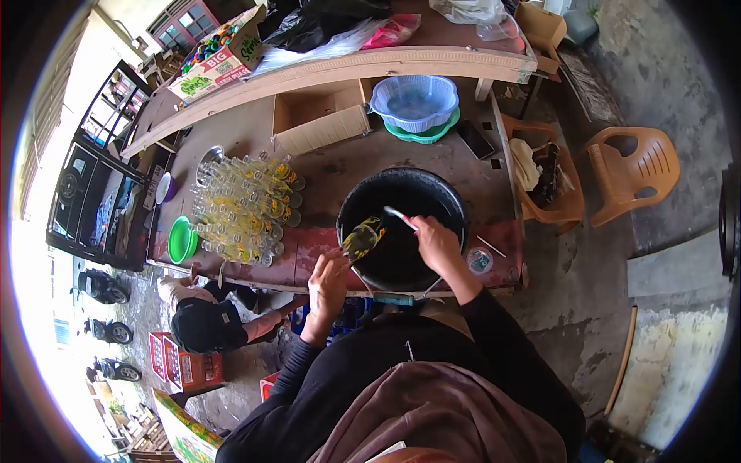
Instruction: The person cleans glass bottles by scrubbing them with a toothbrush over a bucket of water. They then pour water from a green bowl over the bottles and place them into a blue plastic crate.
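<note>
Over the black bucket (455,189), my left hand (329,287) grips the narrow end of a clear bottle (363,239) with yellow and black print. The bottle is tilted, its wide end toward the bucket's middle. My right hand (438,247) is closed on a thin white-and-pink tool (400,217), whose tip points at the bottle and does not visibly touch it. Dark liquid seems to fill the bucket; its contents are hard to make out. Left of the bucket stands a cluster of similar printed clear bottles (243,208).
A green bowl (183,240), an open cardboard box (324,127), a blue basin (414,103) and a phone (474,139) lie on the table. Orange chairs (633,174) stand right. At lower left, a person in dark clothing (207,324) is beside red crates (185,364).
</note>
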A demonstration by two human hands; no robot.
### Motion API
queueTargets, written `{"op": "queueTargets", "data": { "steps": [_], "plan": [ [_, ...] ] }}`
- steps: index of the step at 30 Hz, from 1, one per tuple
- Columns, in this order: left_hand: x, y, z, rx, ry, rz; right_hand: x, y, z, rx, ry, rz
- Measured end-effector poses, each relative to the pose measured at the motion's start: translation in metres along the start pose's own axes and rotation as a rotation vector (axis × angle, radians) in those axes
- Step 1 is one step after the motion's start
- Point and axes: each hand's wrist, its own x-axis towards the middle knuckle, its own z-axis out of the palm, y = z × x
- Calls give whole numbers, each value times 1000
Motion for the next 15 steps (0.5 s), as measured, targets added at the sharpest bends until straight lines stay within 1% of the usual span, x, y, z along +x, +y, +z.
{"op": "queueTargets", "data": {
  "steps": [1, 2, 3, 5, 6, 7, 9, 10, 12, 14, 15],
  "plan": [
    [0, -1, 2, 2, -21, 73, 3, 0, -3, -64, -33, 58],
    [0, -2, 5, 4, -40, 148, 2, -2, -6, -69, -35, 51],
    [-1, -2, 5, -2, -64, 107, -1, -6, -7, 37, -25, -17],
    [3, -2, 6, -32, -47, 104, -8, -18, -10, 218, -28, -139],
    [7, -2, 8, -64, -32, 109, -8, -18, -10, 216, -31, -143],
    [11, -2, 8, -65, -27, 105, -6, -16, -11, 179, -44, -84],
    [18, -2, 9, -155, -36, -47, 0, -2, -5, 81, -88, 15],
    [23, 0, 10, -156, -26, -53, 1, 1, -5, 0, -128, 62],
    [37, 3, 11, -173, -68, -189, -3, -1, -1, 39, -135, 41],
    [50, 5, 16, -163, -18, -191, -6, -8, -1, 84, -150, 9],
    [57, 5, 20, -215, -40, -284, -7, -7, 0, 62, -153, 11]
  ]
}}
